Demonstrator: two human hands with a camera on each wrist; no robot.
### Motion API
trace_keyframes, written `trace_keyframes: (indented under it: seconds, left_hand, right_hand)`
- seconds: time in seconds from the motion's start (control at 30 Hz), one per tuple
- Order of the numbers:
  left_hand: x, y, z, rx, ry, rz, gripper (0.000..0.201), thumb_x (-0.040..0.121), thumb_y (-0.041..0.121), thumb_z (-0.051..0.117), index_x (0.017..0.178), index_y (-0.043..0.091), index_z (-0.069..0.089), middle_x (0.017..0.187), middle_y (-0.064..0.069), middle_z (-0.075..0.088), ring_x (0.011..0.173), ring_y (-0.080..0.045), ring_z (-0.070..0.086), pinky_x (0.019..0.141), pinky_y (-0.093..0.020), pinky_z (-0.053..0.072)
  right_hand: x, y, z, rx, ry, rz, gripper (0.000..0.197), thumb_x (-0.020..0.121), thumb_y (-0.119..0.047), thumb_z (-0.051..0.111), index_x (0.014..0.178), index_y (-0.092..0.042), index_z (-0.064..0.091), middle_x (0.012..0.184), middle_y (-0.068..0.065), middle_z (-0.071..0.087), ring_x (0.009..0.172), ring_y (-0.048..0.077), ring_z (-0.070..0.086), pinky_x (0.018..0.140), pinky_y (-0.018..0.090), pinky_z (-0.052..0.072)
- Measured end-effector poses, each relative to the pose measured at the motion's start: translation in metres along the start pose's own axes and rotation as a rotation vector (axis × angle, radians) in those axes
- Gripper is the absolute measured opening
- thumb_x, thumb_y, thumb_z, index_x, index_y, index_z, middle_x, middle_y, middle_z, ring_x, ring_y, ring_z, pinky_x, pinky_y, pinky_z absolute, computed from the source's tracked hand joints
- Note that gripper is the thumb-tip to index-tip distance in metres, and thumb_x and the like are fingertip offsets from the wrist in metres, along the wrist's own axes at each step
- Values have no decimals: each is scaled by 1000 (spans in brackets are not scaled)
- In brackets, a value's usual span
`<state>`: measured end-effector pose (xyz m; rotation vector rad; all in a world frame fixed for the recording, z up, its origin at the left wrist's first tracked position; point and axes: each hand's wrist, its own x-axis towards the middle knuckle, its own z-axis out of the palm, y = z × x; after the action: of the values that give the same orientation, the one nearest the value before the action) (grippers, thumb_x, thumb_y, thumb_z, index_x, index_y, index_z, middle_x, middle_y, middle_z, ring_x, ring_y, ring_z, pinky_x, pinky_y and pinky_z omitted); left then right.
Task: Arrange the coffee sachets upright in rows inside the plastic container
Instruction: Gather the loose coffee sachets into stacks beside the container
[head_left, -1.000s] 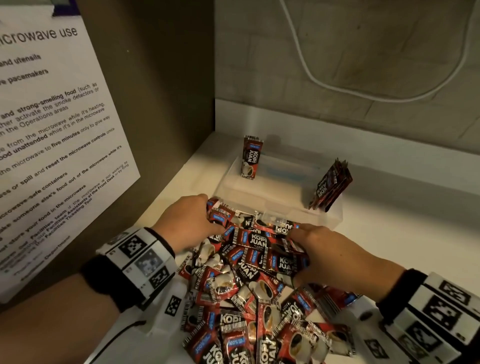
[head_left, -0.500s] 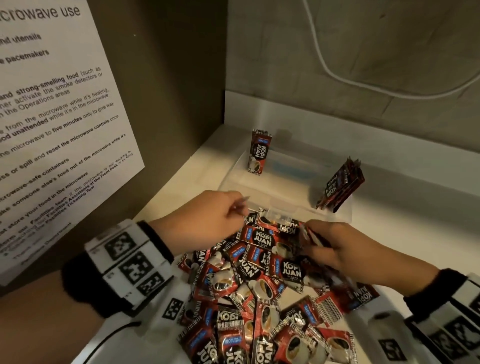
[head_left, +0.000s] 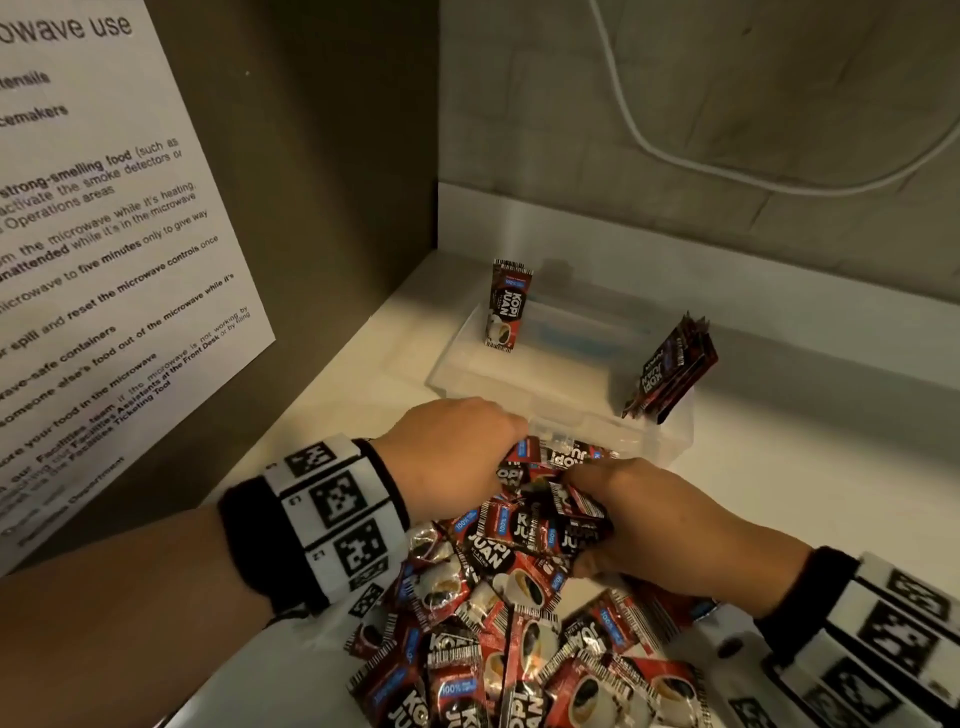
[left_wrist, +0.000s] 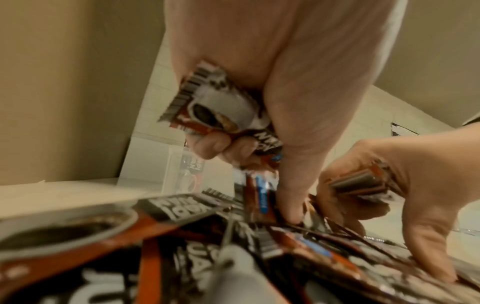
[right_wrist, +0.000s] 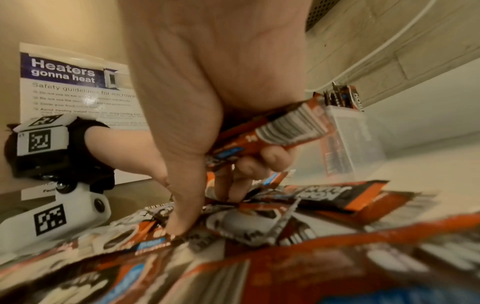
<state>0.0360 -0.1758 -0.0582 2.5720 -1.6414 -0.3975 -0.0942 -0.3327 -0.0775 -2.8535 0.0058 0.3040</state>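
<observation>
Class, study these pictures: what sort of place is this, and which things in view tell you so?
Probably a shared office pantry: a microwave-use notice mentioning a Facilities team, a pile of coffee sachets on a white counter, and a plastic container.

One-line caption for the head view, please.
Both hands, left hand and right hand, gather sachets from the loose pile before the plastic container.

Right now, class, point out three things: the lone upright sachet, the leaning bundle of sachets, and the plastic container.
lone upright sachet (head_left: 510, 306), head view, printed front.
leaning bundle of sachets (head_left: 670, 370), head view, outer sachet's face.
plastic container (head_left: 670, 439), head view, near right wall.
</observation>
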Motion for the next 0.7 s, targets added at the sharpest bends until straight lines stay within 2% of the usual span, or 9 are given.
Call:
trace_keyframes:
  seconds: [0.1,0.2,0.27,0.37,0.43,0.47,0.57,0.63,0.7]
  left_hand:
    - [-7,-9,-10,-91,-21,-24,11,88,17,55,95,21,48,94,1,60,86,-19,57,71,-35,49]
    - [-16,-24,-20,-191,-62,-88,11,94,17,49,100,23,42,91,1,54,80,-16,53,68,-33,44]
    - [-21,-35,-23,-278,-94,-164,14,98,14,44,110,21,41,86,-4,57,71,-20,55,61,-36,42]
    - [-26,-48,-24,-374,-129,-244,37,94,1,43,126,20,40,100,-9,63,82,-27,63,67,-43,50]
    - [-27,-53,-22,-381,-106,-275,43,90,-5,43,126,18,45,100,-2,61,85,-19,60,71,-37,50]
    - [-26,-54,-20,-403,-77,-288,39,91,-4,43,122,18,49,96,0,59,83,-16,58,68,-31,48]
    - [-23,-51,-14,-437,23,-320,17,92,9,52,99,24,55,80,8,53,68,-4,51,51,-15,35]
    - [-23,-49,-10,-427,55,-329,17,86,26,64,86,32,48,79,13,53,69,-2,53,53,-16,36]
    - [-22,-50,-6,-339,30,-311,29,78,39,74,91,34,49,86,14,54,78,-6,56,63,-20,42]
  right_hand:
    - [0,0,-3,73,-25,-17,39,69,-34,81,100,-21,61,97,-8,65,84,7,60,76,28,52]
    - [-1,1,-7,150,-61,-26,20,79,-24,74,93,-15,63,83,-3,69,68,4,64,68,28,54]
    - [-2,2,-12,186,-55,-50,14,85,-23,69,94,-16,61,83,-5,66,69,4,62,66,22,52]
    - [2,2,-21,189,5,-53,21,89,-21,63,89,-34,46,80,-12,55,70,2,53,62,16,41]
    - [6,-3,-23,171,56,-38,20,89,-19,62,93,-32,48,83,-9,56,72,5,52,63,19,39]
    - [8,-6,-23,152,66,-34,18,88,-20,64,100,-27,52,87,-6,59,74,7,53,66,21,42]
    - [10,-17,-20,97,12,25,38,76,-36,76,106,-19,59,95,-8,58,84,10,55,74,22,48]
    - [12,-24,-16,25,-42,75,44,70,-41,79,103,-19,60,98,-5,59,86,13,57,77,30,51]
    - [14,-28,-10,-39,-64,96,43,69,-39,79,101,-18,60,97,-2,62,86,15,59,77,34,53]
